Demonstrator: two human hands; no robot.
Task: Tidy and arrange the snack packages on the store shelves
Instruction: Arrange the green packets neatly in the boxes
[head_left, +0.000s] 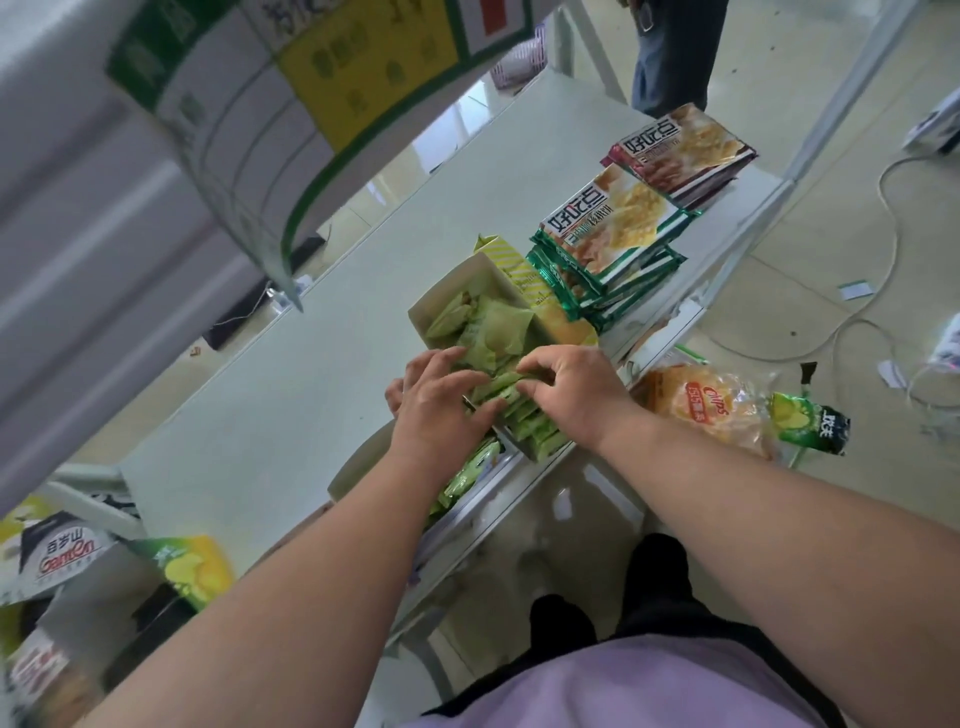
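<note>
Green-edged cracker stack (618, 234) beside box (467, 291)

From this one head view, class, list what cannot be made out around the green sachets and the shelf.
- Sachets under both hands: the left hand and right hand cover them, so their count is unknown.
- Sign overhead: blurred, unreadable.
- Bags at lower left: cut by the frame edge.
- Chips bag: partly behind the shelf edge.

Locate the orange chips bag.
In the head view the chips bag lies below the shelf edge, right of the right hand.
</note>
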